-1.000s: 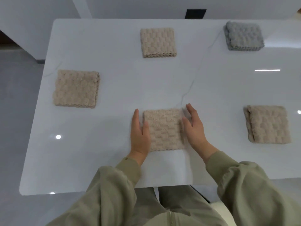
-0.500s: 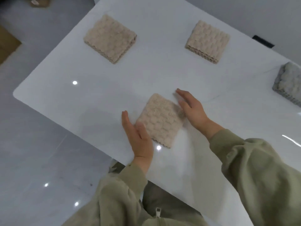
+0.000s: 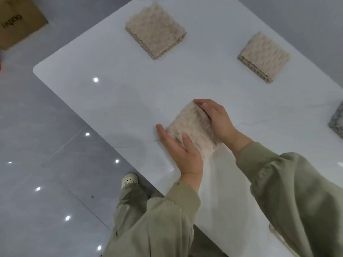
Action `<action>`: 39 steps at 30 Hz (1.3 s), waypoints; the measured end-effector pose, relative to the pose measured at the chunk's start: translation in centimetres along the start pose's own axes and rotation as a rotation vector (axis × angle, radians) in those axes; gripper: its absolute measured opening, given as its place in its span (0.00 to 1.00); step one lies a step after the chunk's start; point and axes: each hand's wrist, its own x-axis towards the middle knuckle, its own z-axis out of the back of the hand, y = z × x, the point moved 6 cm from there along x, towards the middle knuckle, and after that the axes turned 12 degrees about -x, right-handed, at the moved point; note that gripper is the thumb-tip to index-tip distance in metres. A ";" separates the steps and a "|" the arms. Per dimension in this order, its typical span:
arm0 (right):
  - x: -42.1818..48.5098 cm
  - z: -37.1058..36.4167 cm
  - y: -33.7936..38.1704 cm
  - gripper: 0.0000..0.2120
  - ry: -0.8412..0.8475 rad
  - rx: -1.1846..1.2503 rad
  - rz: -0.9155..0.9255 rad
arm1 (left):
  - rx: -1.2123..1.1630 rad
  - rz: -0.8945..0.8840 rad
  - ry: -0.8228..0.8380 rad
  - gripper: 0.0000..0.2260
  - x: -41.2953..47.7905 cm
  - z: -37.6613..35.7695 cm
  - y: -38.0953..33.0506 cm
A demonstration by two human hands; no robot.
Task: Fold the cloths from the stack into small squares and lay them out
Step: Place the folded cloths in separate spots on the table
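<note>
A folded beige cloth square (image 3: 191,129) lies near the front edge of the white table (image 3: 115,89), between my two hands. My left hand (image 3: 178,151) holds its near-left side, fingers along the edge and thumb on top. My right hand (image 3: 217,119) grips its far-right side with the fingers curled over the edge. The cloth looks blurred. Two more folded beige squares lie farther back, one at the left (image 3: 156,30) and one at the right (image 3: 263,56). A grey folded cloth (image 3: 336,121) shows at the right border, partly cut off.
The table's rounded corner is at the left, with grey tiled floor beyond it. A brown cardboard box (image 3: 18,19) stands on the floor at the top left. My shoe (image 3: 130,179) and trouser leg are below the table edge.
The view has swung left and the table now looks tilted. Both hands went from lying flat beside the cloth to closing on its two sides, the left thumb now on top.
</note>
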 end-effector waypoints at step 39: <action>4.8 -9.2 20.1 0.28 -0.448 -0.823 -0.243 | 1.426 -0.879 1.192 0.32 29.0 3.2 -17.4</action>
